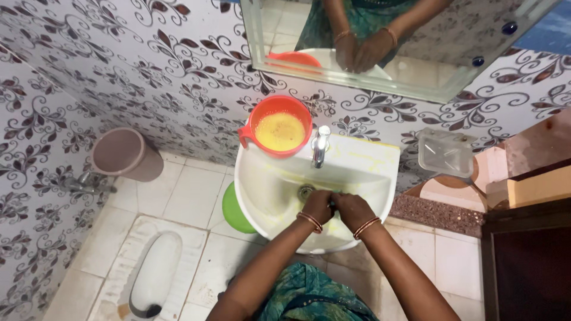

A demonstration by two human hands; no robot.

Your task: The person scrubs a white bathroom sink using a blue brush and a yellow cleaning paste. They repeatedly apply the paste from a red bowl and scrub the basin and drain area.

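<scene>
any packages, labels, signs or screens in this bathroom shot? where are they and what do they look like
No labels, signs or screens show.
Clear box: wall bracket right of the sink, rectangular, see-through plastic; contents cannot be told.
Orange mug: sink's back rim, left of the tap, round, yellow liquid inside.
Both hands, left and right, meet over the basin.

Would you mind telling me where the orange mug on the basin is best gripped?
Probably by its handle, which juts from the left of the mug; come from that side and lift it level, since it stands upright and holds yellow liquid.
</scene>
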